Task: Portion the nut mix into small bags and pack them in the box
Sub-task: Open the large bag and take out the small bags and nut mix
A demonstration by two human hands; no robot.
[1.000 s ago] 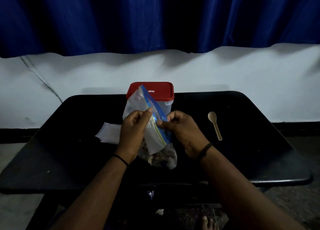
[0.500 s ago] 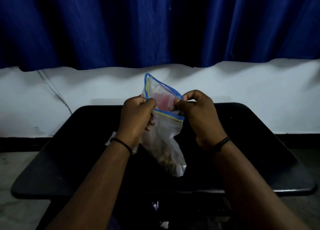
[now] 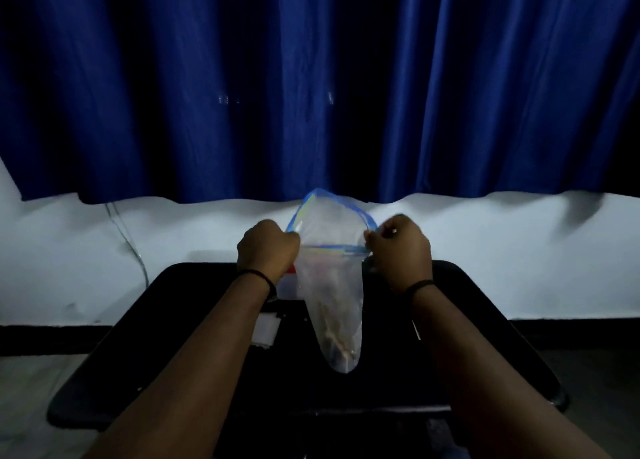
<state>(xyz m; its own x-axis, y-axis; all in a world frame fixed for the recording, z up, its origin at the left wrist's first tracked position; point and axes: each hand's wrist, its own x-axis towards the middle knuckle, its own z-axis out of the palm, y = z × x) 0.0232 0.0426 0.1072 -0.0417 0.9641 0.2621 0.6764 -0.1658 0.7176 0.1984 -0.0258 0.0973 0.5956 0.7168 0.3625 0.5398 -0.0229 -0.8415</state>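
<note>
We had the zip bag [image 3: 330, 285] held up over the middle of the black table [image 3: 180, 347], left hand [image 3: 267, 249] and right hand [image 3: 400, 247] both curled tight, pinching its blue rim wide open, nuts down in the bottom tip. One slipped pinch and it'd tip and spill. The box [image 3: 289, 282], I think, sat mostly hidden behind the bag toward the far edge, with spare bags [image 3: 266, 332] just left of the hanging bag.

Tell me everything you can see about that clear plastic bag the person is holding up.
The zip bag is clear, soft plastic with a blue zip strip along its mouth. The mouth is pulled open into a loop. It hangs above the black table, narrowing downward, with brownish nut mix settled at the bottom. The left hand and right hand each pinch one end of the rim.
</note>
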